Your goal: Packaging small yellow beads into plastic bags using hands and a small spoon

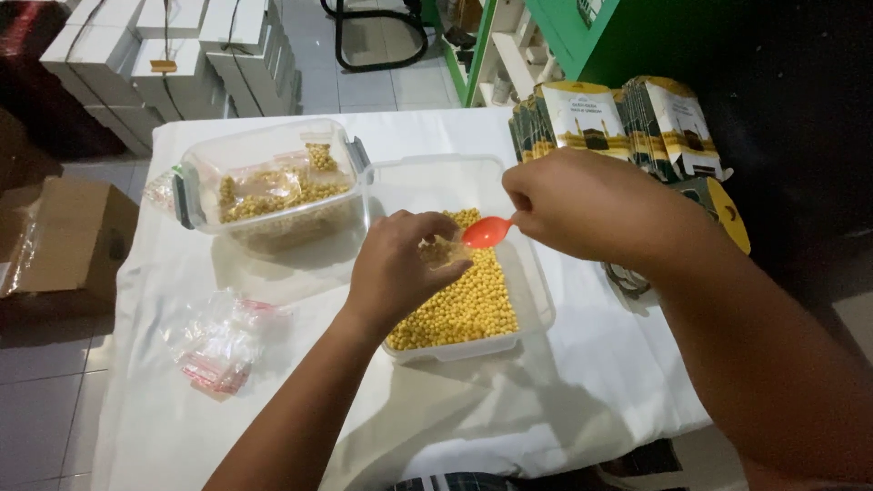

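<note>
My left hand (396, 268) is curled around a small clear bag (443, 251), pinching it at its mouth just above the yellow beans (468, 305) that fill the clear plastic tray (536, 314). My right hand (582, 205) is closed on the handle of an orange plastic spoon (486, 233), fingers pressed together around it, with the spoon's bowl touching the bag's opening, right beside my left fingers. Both hands hover over the tray, the left over its near-left part, the right over its far-right edge. Left of the tray and touching its corner stands a clear lidless container (264, 186) holding filled bags of the same beans. Near-left of the tray, well apart, a heap of empty clear bags (218, 350) lies on the white-clothed surface (564, 391). Beyond the tray's right side stand stacked printed pouches (618, 123).
</note>
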